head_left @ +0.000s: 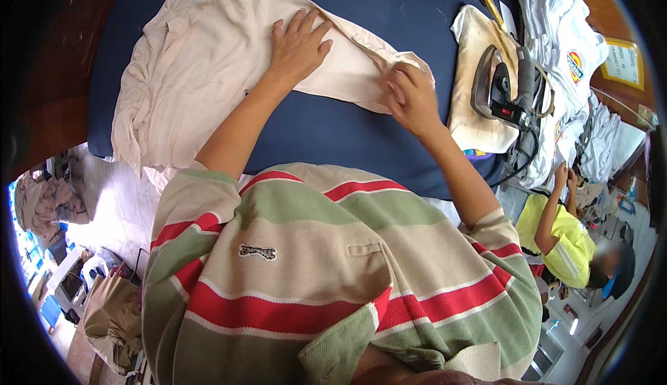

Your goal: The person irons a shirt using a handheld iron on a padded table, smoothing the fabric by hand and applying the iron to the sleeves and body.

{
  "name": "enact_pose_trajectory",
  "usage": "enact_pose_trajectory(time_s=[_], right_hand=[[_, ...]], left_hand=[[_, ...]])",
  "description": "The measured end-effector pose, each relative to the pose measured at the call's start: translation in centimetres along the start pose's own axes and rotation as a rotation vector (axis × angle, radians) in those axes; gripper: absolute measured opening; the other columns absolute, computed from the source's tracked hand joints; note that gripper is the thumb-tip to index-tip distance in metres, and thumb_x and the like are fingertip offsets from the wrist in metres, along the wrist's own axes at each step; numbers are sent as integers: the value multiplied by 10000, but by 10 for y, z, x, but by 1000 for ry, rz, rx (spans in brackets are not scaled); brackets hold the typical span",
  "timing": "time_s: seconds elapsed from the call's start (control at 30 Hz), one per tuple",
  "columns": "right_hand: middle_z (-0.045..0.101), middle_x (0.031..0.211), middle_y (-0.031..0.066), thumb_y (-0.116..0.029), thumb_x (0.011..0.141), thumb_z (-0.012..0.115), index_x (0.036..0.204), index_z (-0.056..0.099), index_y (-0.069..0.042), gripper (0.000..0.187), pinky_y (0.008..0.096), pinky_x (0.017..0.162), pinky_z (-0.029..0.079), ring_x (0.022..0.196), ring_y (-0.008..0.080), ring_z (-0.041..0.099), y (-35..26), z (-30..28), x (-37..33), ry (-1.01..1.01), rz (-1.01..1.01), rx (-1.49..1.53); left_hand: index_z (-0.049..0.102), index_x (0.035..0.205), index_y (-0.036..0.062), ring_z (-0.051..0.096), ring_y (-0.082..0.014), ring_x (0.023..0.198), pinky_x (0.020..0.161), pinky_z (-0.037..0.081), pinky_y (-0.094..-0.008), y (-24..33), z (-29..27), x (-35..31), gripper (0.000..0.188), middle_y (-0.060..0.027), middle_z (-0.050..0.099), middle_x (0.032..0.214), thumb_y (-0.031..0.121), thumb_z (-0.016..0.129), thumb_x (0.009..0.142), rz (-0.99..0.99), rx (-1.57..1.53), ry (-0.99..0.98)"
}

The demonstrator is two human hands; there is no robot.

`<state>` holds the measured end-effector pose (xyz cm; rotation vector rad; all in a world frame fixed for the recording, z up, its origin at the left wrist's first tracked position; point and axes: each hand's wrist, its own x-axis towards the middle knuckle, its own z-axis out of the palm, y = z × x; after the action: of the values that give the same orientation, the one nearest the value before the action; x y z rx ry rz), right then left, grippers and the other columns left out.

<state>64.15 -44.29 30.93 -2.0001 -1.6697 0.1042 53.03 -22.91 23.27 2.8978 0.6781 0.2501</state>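
A pale pink long-sleeved shirt lies spread over a table covered in dark blue cloth. Its body is rumpled at the left, and one sleeve stretches to the right. My left hand rests flat on the shirt near the top of that sleeve, fingers spread. At the sleeve's cuff end, my right hand has its fingers curled and pinched on the fabric; the fingertips are slightly blurred. To the right of this hand an electric iron sits on a scorched beige pad.
Stacked white garments stand along the right edge of the table, beside the iron and its black cord. A person in a yellow shirt works at the lower right. Bundled clothes lie at the lower left.
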Motion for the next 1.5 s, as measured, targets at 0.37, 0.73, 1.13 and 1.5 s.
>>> enact_pose_trajectory(time_s=[0.37,0.73,1.13,1.5], right_hand=[[537,1200,164,-117,839,506,1158,557,-87,325,442,937,384,1099,355,496,50,58,48,46,205,-137],[376,1388,136,-336,905,478,1340,423,-167,470,445,1048,274,1263,316,354,56,54,37,-156,121,-309],[595,919,60,-121,802,609,920,586,-56,136,356,774,461,860,282,565,51,0,17,-182,-17,144],[562,880,27,-195,788,623,824,552,-102,122,331,789,406,855,198,523,63,6,-8,-282,-295,-161]], left_hand=[[405,1358,300,268,-260,1352,1000,215,-607,-4,18,45,448,-51,330,1451,406,406,922,-9,15,79],[538,1175,195,345,-162,1311,1007,243,-564,-138,24,74,279,33,422,1385,285,454,925,-68,85,126],[615,1014,88,609,-233,889,757,483,-334,-31,0,46,224,-48,638,971,94,554,798,241,-249,311],[479,1294,270,303,-154,1316,1056,197,-487,44,1,-9,371,32,378,1406,363,397,945,365,-200,-126]])
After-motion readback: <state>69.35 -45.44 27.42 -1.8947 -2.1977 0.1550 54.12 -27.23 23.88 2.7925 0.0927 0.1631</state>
